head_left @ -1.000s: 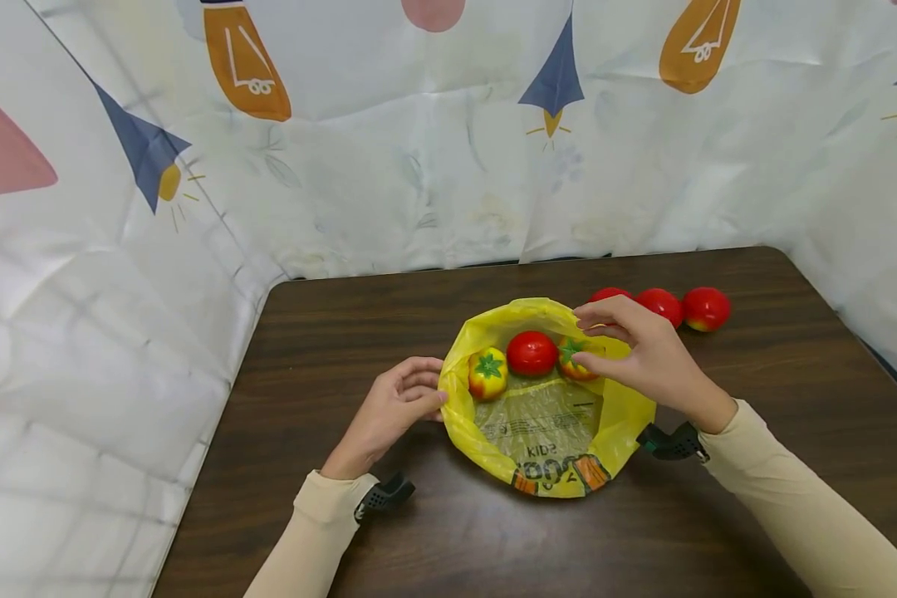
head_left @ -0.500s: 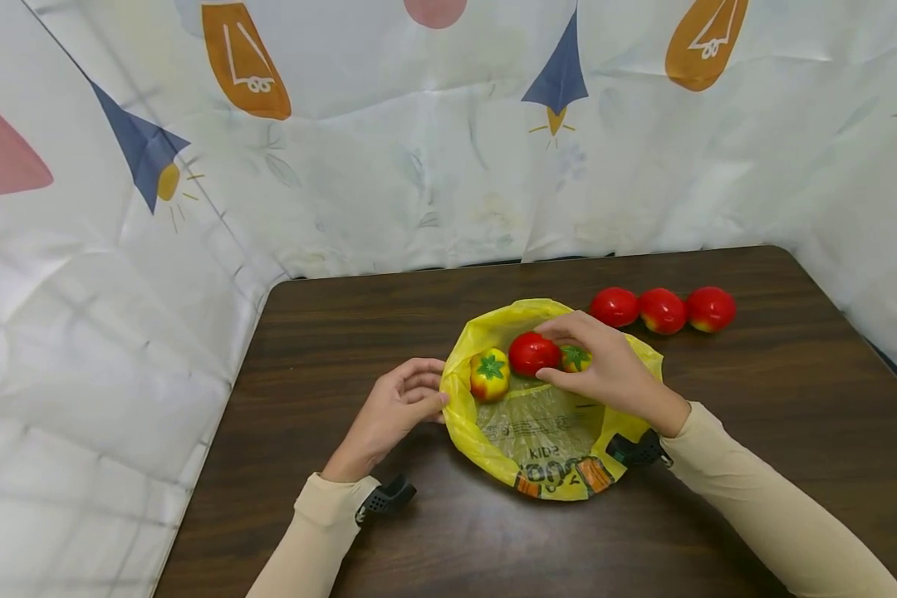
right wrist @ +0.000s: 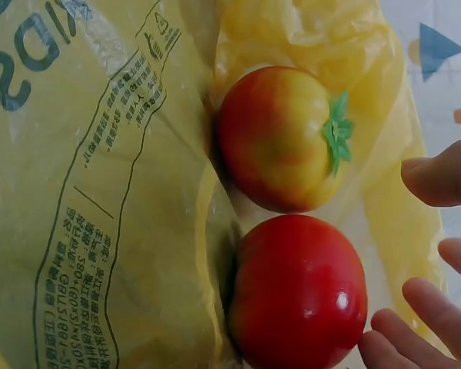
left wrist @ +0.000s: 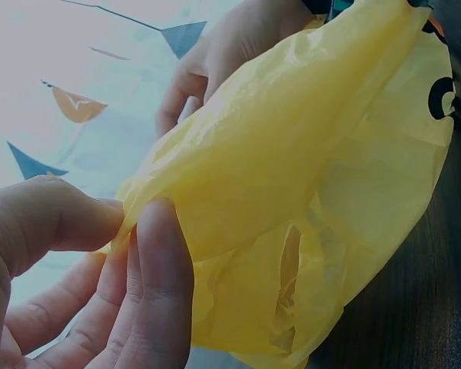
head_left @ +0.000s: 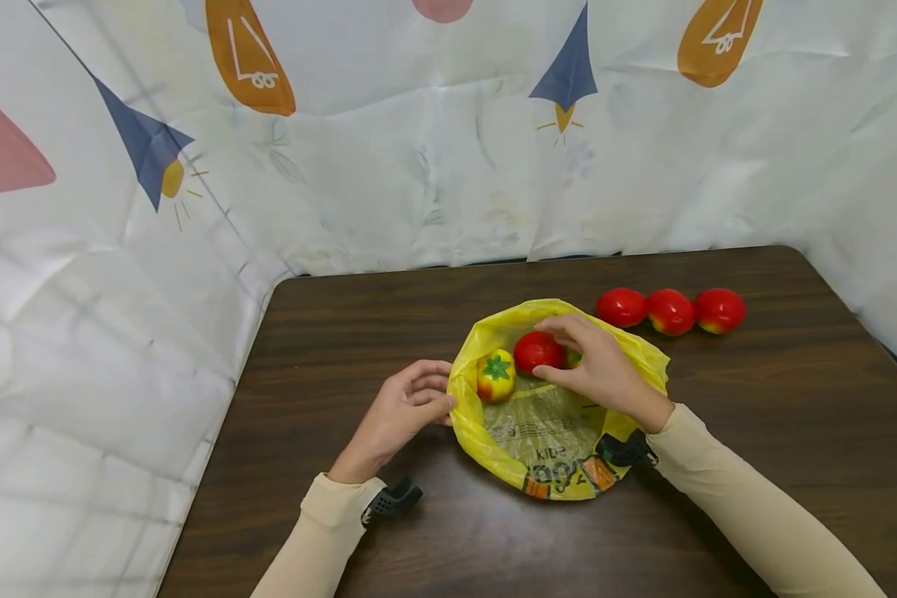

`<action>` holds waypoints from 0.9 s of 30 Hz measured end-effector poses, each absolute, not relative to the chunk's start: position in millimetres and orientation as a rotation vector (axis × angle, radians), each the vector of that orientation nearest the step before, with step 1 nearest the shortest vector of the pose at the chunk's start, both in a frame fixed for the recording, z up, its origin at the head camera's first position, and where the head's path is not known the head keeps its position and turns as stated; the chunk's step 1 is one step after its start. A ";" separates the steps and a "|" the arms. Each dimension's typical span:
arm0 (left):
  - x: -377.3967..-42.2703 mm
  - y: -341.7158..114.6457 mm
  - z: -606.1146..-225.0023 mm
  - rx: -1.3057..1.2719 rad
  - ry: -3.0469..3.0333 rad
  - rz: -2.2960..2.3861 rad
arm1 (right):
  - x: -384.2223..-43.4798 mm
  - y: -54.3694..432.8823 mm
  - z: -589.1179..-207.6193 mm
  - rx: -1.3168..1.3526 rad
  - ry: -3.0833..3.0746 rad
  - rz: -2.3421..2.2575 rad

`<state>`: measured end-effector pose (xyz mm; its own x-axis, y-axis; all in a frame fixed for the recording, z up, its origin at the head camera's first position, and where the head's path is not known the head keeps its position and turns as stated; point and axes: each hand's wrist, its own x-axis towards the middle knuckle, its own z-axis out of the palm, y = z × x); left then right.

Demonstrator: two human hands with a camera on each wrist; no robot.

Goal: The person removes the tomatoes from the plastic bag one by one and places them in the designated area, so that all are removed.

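Note:
A yellow plastic bag point(head_left: 484, 446) lies with its mouth spread wide towards me. My left hand point(head_left: 396, 415) pinches its left rim between thumb and fingers, as the left wrist view shows. Inside sit a yellow-and-red tomato point(head_left: 497, 382) with a green leaf top, a shiny red tomato point(head_left: 535, 355), and one more largely hidden behind my right hand point(head_left: 598, 365). That hand reaches into the bag with thumb and fingers spread over the red tomato. In the right wrist view, its fingertips point(right wrist: 376, 342) are right at the red tomato's side, with the thumb apart from it.
Three more red tomatoes point(head_left: 670, 312) stand in a row behind the bag, at the back right of the dark wooden table point(head_left: 329, 332). A white printed cloth point(head_left: 389, 183) hangs along the back and left side.
My right hand has moved left, from the tomato at the bag's right side to over the red one in the middle. My left hand keeps its grip on the rim.

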<state>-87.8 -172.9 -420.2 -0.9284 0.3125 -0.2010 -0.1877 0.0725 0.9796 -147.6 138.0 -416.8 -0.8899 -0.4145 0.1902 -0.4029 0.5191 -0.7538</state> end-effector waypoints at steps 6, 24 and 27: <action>-87.8 -172.6 -420.4 0.119 2.006 1.904 | -150.8 138.2 -418.1 -0.718 2.726 -1.305; -89.4 -171.9 -421.4 0.097 2.013 1.888 | -159.8 136.0 -421.3 -0.785 2.785 -1.120; -89.5 -171.9 -421.6 0.093 2.013 1.887 | -160.1 136.7 -421.1 -0.800 2.779 -1.115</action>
<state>-89.5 -171.9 -421.6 -0.9263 0.3013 -0.2261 -0.2062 0.0967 0.9737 -160.1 136.7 -421.1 -0.8659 -0.4777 0.1485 -0.4478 0.6079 -0.6557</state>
